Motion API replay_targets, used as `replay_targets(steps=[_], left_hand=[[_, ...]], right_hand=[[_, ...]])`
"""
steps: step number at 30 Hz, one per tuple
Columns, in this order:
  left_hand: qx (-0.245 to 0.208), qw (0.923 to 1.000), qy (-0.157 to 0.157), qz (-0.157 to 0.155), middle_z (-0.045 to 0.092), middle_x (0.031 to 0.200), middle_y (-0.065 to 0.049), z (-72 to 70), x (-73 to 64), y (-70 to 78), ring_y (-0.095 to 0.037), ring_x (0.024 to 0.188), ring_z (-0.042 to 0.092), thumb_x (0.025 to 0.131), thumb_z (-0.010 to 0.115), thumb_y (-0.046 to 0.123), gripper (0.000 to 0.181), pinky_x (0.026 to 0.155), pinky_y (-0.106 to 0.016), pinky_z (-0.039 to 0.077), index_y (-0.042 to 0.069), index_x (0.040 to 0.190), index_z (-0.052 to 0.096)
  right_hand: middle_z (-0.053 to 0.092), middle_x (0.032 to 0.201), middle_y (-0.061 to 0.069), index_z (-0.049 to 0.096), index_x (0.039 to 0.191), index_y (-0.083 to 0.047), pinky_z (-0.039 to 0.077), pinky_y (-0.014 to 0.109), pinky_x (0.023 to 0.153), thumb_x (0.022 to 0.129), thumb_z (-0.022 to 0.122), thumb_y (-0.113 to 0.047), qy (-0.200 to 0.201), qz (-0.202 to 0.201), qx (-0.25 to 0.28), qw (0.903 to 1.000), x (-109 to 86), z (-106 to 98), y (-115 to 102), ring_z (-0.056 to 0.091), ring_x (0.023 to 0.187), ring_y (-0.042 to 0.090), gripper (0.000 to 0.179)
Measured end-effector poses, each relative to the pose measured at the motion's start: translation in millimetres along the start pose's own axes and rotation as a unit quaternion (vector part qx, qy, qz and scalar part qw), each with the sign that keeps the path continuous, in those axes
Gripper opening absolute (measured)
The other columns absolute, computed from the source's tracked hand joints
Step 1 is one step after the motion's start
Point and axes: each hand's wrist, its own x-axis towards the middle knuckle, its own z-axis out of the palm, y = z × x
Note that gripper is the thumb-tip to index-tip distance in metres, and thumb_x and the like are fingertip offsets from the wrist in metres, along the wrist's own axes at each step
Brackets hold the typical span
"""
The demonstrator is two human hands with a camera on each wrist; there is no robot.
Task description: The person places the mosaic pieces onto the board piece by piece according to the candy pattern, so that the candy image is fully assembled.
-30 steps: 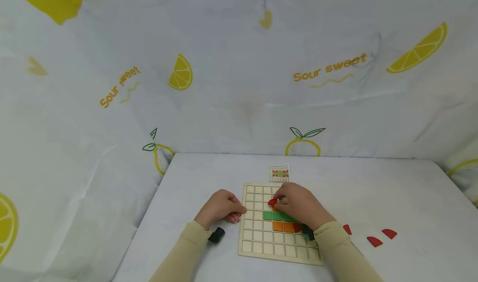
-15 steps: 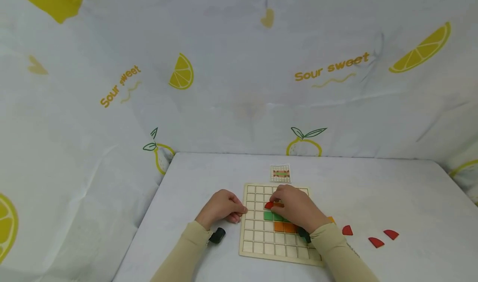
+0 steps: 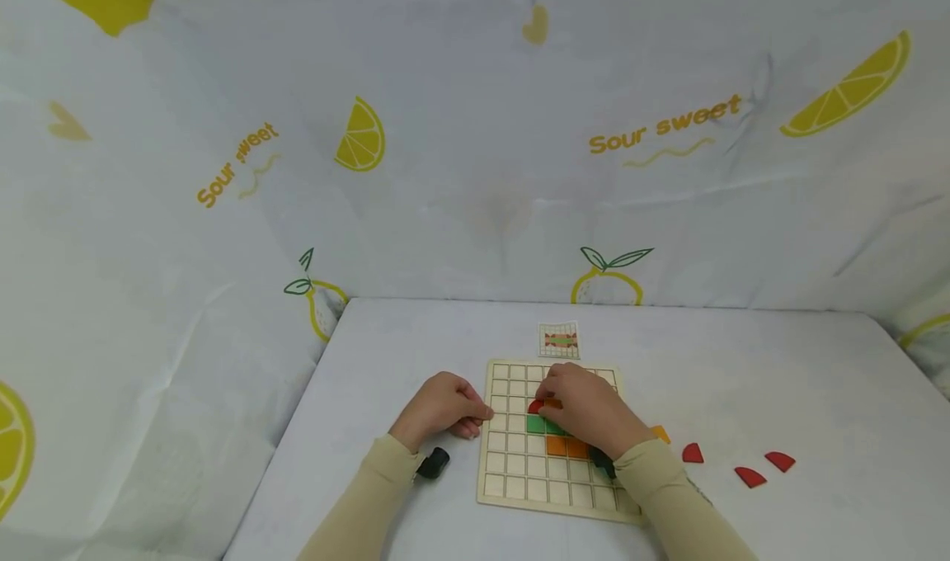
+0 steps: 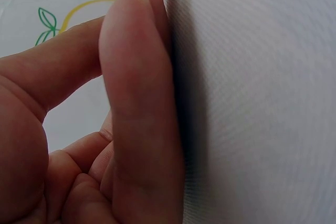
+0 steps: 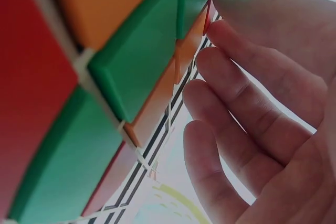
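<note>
A pale wooden grid board (image 3: 515, 488) lies on the table, with green tiles (image 3: 535, 423) in a row and orange tiles (image 3: 557, 445) below it. My left hand (image 3: 443, 406) pinches the board's left edge between thumb and forefinger; the left wrist view shows these fingers (image 4: 139, 77) close up. Above the green row's left end, my right hand (image 3: 582, 404) holds a red quarter-circle tile (image 3: 534, 407) at a cell. In the right wrist view, thumb and forefinger meet at the red tile (image 5: 209, 14) while the other fingers (image 5: 210, 156) spread beside the board.
A small pattern card (image 3: 558, 341) lies behind the board. To the right are loose red quarter-circle tiles (image 3: 693, 453) and an orange tile (image 3: 660, 434) partly behind the right wrist. A white cloth with lemon prints (image 3: 475, 132) hangs behind the table.
My right hand has brought the red quarter-circle tile slightly left and down into line with the cell at the green row's end. The left hand stays at the board's edge.
</note>
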Motion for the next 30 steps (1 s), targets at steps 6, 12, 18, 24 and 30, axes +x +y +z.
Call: replay_targets(steps=[6,12,18,24,30], left_hand=[[-0.004,1.0,-0.005,-0.003,0.077,0.074,-0.007,1.2,1.0,1.2,-0.01,0.057,0.07,0.087,0.09,0.018,0.02,0.055,-0.022,0.061,0.006,0.086,0.075],[0.001,1.0,-0.009,-0.004,0.077,0.075,-0.007,1.9,0.5,2.4,-0.011,0.058,0.071,0.087,0.091,0.018,0.02,0.056,-0.023,0.061,0.006,0.087,0.075],[0.013,0.9998,0.002,-0.013,0.078,0.076,-0.007,-2.2,-2.1,1.1,-0.011,0.059,0.071,0.087,0.091,0.018,0.021,0.058,-0.023,0.062,0.006,0.089,0.074],[0.019,0.9997,0.0,-0.013,0.076,0.075,-0.006,-2.8,-4.8,1.5,-0.01,0.059,0.071,0.087,0.091,0.019,0.023,0.059,-0.023,0.063,0.005,0.09,0.073],[0.019,0.9997,-0.008,-0.011,0.075,0.074,-0.005,2.3,-4.4,5.7,-0.009,0.059,0.07,0.087,0.091,0.019,0.024,0.059,-0.023,0.062,0.004,0.092,0.073]], right_hand=[[0.066,0.093,-0.009,0.083,0.097,-0.017,0.057,0.028,0.078,0.094,0.086,-0.019,0.001,0.0,0.002,1.0,-1.6,0,-1,0.056,0.086,0.008,0.004],[0.066,0.093,-0.01,0.083,0.097,-0.017,0.057,0.029,0.078,0.094,0.086,-0.021,0.002,0.001,-0.002,1.0,-2.8,-1,-2,0.056,0.086,0.007,0.006],[0.069,0.095,-0.009,0.084,0.1,-0.017,0.06,0.032,0.083,0.096,0.084,-0.022,0.014,-0.008,0.018,0.9997,-7.2,-8,-4,0.06,0.089,0.008,0.006],[0.068,0.095,-0.011,0.084,0.099,-0.019,0.06,0.034,0.084,0.097,0.082,-0.024,0.011,0.033,0.012,0.9993,-30.0,-26,7,0.061,0.092,0.008,0.006],[0.067,0.095,-0.01,0.084,0.1,-0.019,0.06,0.035,0.083,0.096,0.083,-0.024,-0.007,0.097,-0.015,0.9951,-69.5,-46,38,0.06,0.091,0.011,0.007]])
